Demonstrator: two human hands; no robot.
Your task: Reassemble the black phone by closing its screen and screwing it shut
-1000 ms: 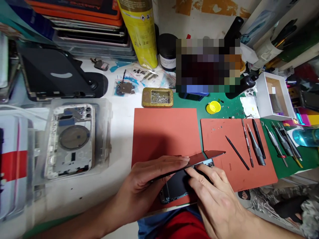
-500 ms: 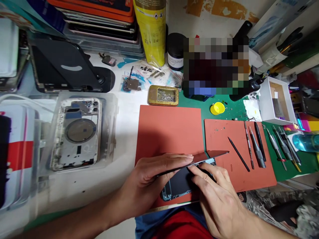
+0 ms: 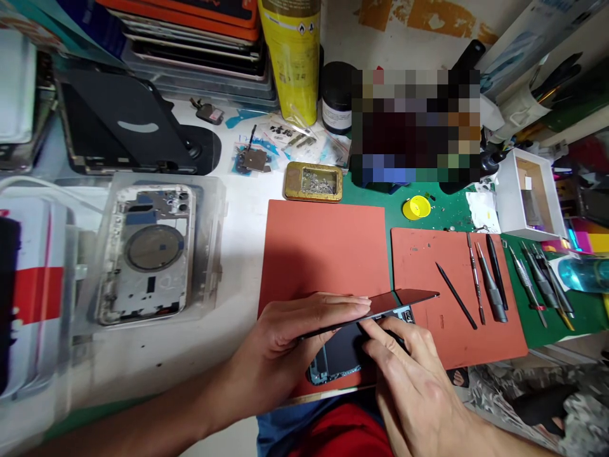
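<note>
A phone screen is tilted up over an opened phone body near the front edge of the red-brown mat. My left hand grips the screen, its fingers flat along the top face and the thumb below. Bent over the phone's interior, my right hand has its fingertips just under the screen's lower edge. Those fingers are curled together, and whatever they pinch or press is hidden. A camera module shows at the body's far right corner.
A second mat on the right bears a black stick tool, tweezers and other slim tools. Behind are a yellow cap and a gold tin. A phone housing lies in a clear case to the left.
My right hand has shifted slightly down and towards me, leaving more of the camera corner visible. My left hand still holds the screen tilted at nearly the same angle.
</note>
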